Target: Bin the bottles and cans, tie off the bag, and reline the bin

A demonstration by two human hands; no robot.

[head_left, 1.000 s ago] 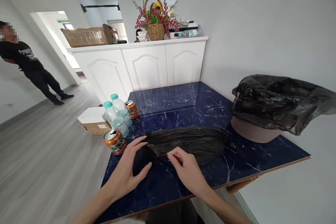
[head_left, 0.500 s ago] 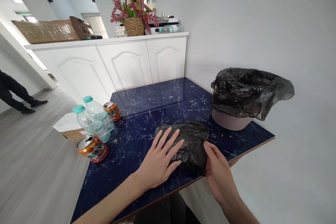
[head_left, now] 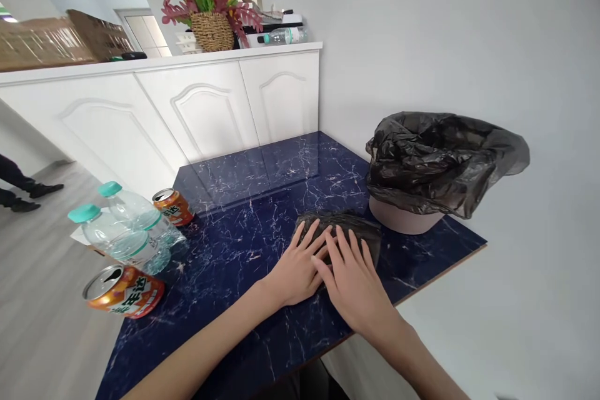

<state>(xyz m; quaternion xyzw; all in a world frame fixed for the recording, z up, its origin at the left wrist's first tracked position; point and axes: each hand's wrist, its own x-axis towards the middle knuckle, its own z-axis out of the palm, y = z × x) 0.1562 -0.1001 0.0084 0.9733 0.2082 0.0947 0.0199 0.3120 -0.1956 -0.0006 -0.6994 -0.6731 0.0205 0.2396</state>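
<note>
A black plastic bag [head_left: 370,234], folded into a flat bundle, lies on the dark blue marble-patterned table [head_left: 234,244]. Flat on its left part rests my left hand [head_left: 300,269], fingers spread. My right hand [head_left: 354,284] lies on the bag too, its fingers stretched out and partly overlapping the left fingertips. Much of the bag is covered by both hands. To the right of it stands a pale pinkish bin [head_left: 405,220], lined with another black plastic bag [head_left: 435,162] that hangs over its rim.
Along the table's left edge stand two clear bottles with teal caps [head_left: 122,240], an orange can [head_left: 124,290] in front and another orange can [head_left: 173,206] behind. A white cabinet [head_left: 206,109] and a wall border the table. A person's legs [head_left: 21,184] show far left.
My right hand has moved from the bag's right edge onto its top, beside my left hand. The bag is now folded smaller. The view has shifted, with bottles and cans appearing nearer.
</note>
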